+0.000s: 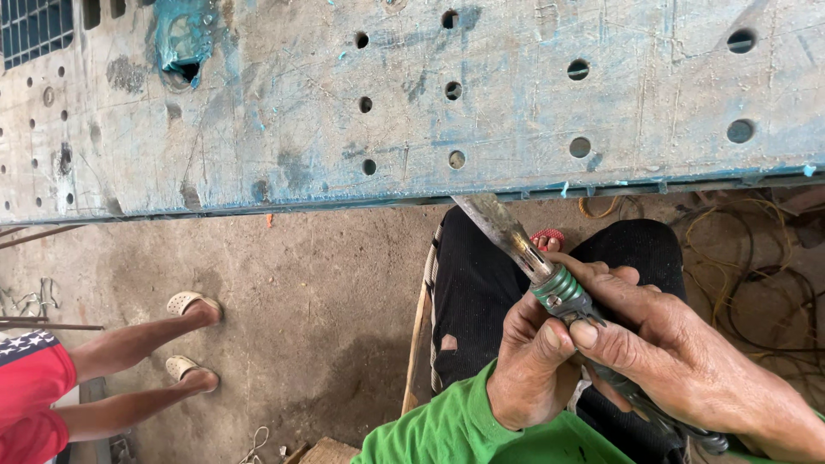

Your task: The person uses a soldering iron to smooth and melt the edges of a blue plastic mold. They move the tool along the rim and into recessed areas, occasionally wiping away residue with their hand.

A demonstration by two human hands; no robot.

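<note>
A worn metal scraper-like tool (503, 228) with a flat blade and a green-wrapped collar (559, 292) points up toward the underside edge of a scratched grey metal panel (412, 94) drilled with round holes. My right hand (679, 352) grips the tool's handle below the collar. My left hand (533, 365), in a green sleeve, pinches the tool at the collar. The blade tip sits just under the panel's lower edge. My knees in black trousers (481, 292) lie beneath both hands.
Bare concrete floor (301, 292) fills the middle. At the left, another person's legs in pale sandals (193, 305) and red shorts stretch in. Tangled wires (756, 266) lie at the right. Thin metal rods (43, 325) rest at the far left.
</note>
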